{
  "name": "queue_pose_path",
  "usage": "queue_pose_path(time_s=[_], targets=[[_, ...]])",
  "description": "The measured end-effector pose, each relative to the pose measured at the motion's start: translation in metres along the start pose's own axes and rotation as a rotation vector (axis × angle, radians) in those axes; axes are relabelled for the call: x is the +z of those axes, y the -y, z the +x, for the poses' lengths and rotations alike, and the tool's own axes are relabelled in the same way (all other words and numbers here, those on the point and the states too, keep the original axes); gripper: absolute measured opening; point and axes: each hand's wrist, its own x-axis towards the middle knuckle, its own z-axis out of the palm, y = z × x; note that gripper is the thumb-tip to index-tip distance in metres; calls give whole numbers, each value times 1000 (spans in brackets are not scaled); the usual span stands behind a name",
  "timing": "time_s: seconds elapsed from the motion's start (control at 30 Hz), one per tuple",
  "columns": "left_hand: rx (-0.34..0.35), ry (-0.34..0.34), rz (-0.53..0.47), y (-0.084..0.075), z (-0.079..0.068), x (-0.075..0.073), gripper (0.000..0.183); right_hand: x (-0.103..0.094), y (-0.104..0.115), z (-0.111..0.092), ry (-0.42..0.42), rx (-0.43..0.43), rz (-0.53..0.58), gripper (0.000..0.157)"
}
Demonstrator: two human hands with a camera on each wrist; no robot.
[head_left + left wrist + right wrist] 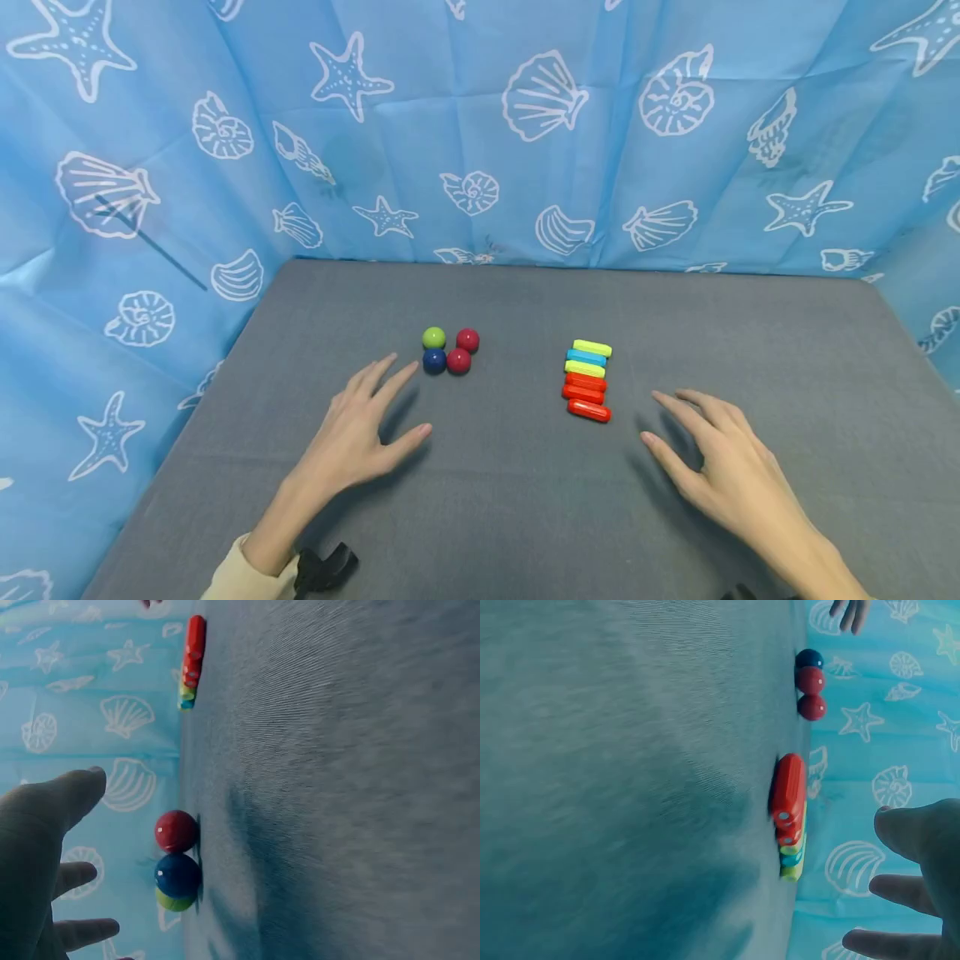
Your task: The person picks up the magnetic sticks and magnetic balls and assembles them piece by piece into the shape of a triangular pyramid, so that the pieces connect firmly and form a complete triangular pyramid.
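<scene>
My left hand (363, 433) hovers over the table with fingers spread, holding nothing. Just beyond its fingertips sit a green ball (433, 337), a dark blue ball (434, 361) and two red balls, one at the back (467, 340) and one in front (459, 361). On the right, my right hand (723, 462) is also above the table, fingers apart and nothing in them. To its left lies a column of short sticks: a yellow-green stick (592, 348), a blue stick (586, 358), another yellow-green stick (585, 369) and several red sticks (584, 395).
A grey cloth covers the table (495, 517). Behind it and along the sides hangs a blue curtain (420, 158) with white shells and starfish. A black strap (326, 569) is worn at the left wrist, by a cream sleeve (243, 575).
</scene>
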Motion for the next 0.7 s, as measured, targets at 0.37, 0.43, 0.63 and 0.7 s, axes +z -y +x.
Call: queue_pose_path(time_s=[0.37,0.43,0.63,0.7], targets=[[88,0,-57,-8,43,5,68,5,18,25,5,-89,71,43],[101,-6,-51,-9,51,7,65,6,20,28,19,-105,74,41],[141,-51,24,-10,69,14,55,11,24,38,72,-166,72,34],[165,-62,34,-11,74,16,51,13,25,42,92,-185,67,34]])
